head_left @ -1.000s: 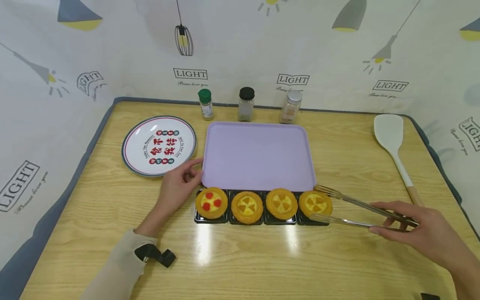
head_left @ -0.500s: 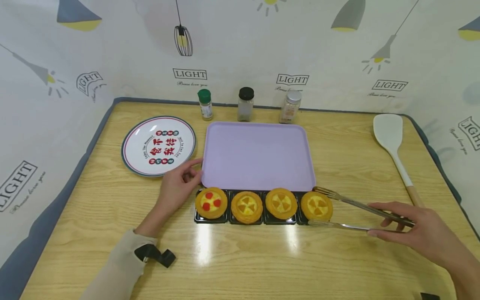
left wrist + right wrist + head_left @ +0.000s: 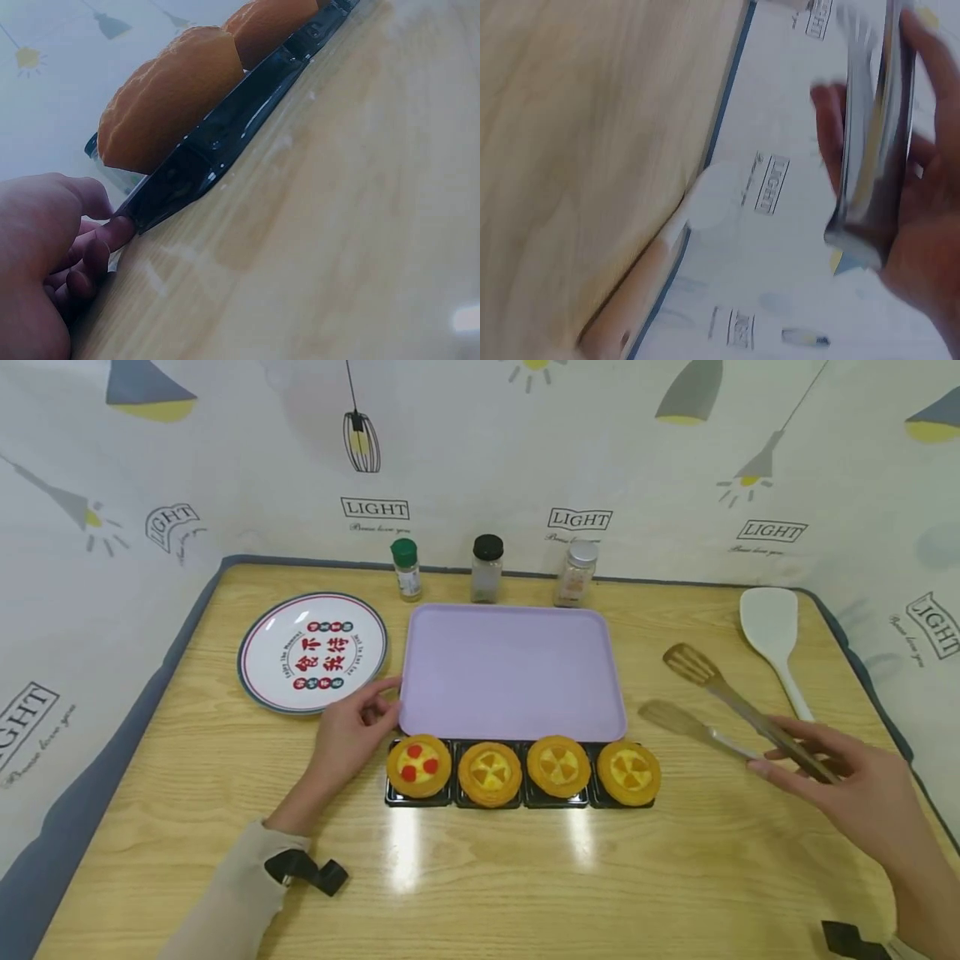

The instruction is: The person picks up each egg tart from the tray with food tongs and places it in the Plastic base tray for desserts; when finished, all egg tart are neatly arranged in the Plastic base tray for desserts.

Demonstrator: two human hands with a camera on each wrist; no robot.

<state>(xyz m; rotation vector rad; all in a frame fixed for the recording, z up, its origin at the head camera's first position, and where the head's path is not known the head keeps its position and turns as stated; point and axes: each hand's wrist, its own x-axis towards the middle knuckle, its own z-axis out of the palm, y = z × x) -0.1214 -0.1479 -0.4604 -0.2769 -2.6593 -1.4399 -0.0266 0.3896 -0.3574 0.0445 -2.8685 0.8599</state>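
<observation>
In the head view my right hand [image 3: 862, 781] grips a pair of metal tongs [image 3: 772, 735], their slotted ends apart with nothing between them. The tongs [image 3: 881, 150] also show in the right wrist view. They point up and left, between the egg tarts and the white spatula. My left hand [image 3: 348, 727] holds the left edge of a purple tray [image 3: 513, 672] with thumb and index finger. In front of the tray, several egg tarts [image 3: 490, 774] sit in a row of black plastic cases [image 3: 438, 802]. The leftmost tart [image 3: 418, 766] has red pieces on it.
A white plate [image 3: 255, 652] with red lettering lies left of the tray. Three spice jars [image 3: 487, 572] stand behind it. On the right lies a white spatula [image 3: 772, 627] with a wooden handle. Printed cloth walls [image 3: 645, 468] border the table [image 3: 525, 885].
My right hand has lifted the tongs away from the rightmost tart, toward the back right, leaving that tart in its case. My left hand stays at the tray's edge.
</observation>
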